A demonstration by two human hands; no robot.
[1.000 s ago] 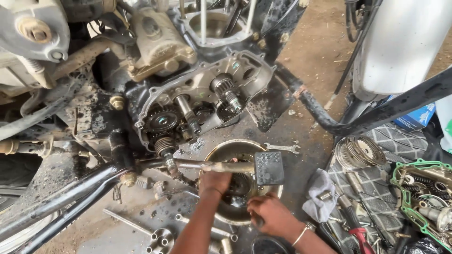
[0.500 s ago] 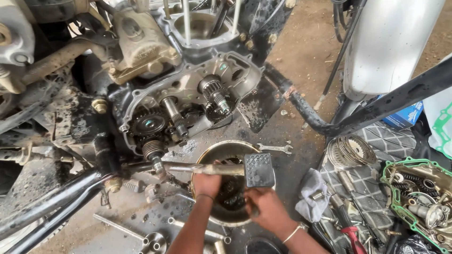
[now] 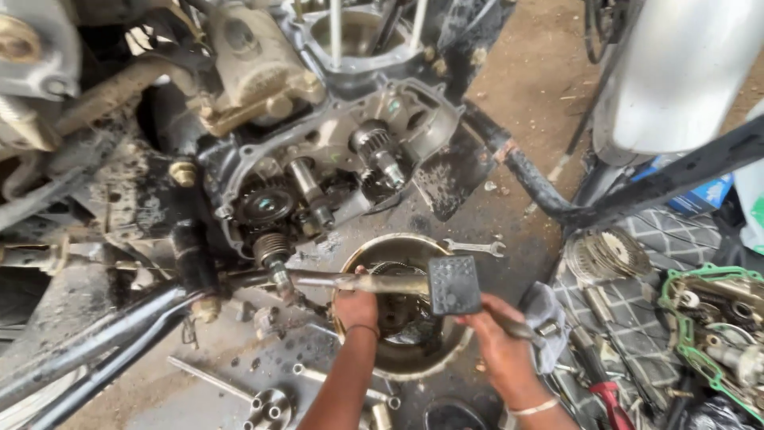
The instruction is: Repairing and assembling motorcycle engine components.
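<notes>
A round metal bowl [image 3: 374,253] sits on the ground under the opened motorcycle engine [image 3: 318,183], and a dark gear assembly [image 3: 399,306] lies in it. My left hand [image 3: 356,306] rests on the bowl's left rim, touching the gear assembly. At the bowl's right rim my right hand [image 3: 495,338] is closed around a slim metal tool [image 3: 521,328]. The brake pedal [image 3: 452,285] with its square rubber pad crosses over the bowl, just above both hands.
A spanner [image 3: 474,248] lies beyond the bowl. Clutch plates [image 3: 606,255], a rag [image 3: 546,312], red-handled pliers [image 3: 609,394] and a cover with a green gasket [image 3: 700,318] lie on a mat to the right. Rods and sockets [image 3: 270,402] lie lower left. The frame tube [image 3: 541,187] crosses right.
The view has shifted slightly up and left. My right hand moved from the bowl's near side to its right rim and now grips the tool. My left hand stayed at the gear assembly.
</notes>
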